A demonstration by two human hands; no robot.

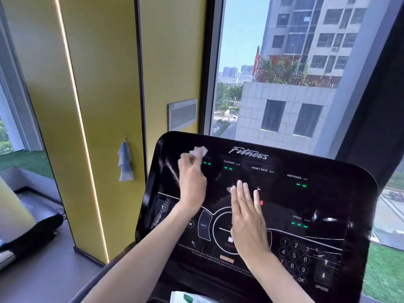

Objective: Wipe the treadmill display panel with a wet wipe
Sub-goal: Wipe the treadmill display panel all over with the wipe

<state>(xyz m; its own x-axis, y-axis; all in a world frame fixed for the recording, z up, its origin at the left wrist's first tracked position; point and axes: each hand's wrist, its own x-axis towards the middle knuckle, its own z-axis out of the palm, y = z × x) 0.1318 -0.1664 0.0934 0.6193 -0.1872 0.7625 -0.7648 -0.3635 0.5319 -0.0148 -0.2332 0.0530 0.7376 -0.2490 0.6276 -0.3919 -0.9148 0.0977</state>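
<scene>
Two big surfaces stand behind the treadmill display panel point(328, 200): a smooth yellow pillar point(105, 106) to its left, with a thin lit strip running down it, and a tall window point(273, 73) above its top edge. The panel is a wide, glossy black slab with rounded corners, printed with white labels, a number keypad at its lower right and small green lights. Both bare forearms reach up over its lower edge. The right hand point(247, 217) lies flat near the panel's centre, palm down, fingers straight and close together, holding nothing. The left hand point(192, 182) is at the panel's upper left, fingers curled in a pinch round a wet wipe point(199, 151). A pale blue cloth point(125, 162) hangs limp from a hook on the pillar, left of the panel. A white and green packet point(190, 298) peeks in below the panel's bottom edge. The wipe, small, white and crumpled, sticks out above the left fingertips; whether it touches the panel cannot be told.
</scene>
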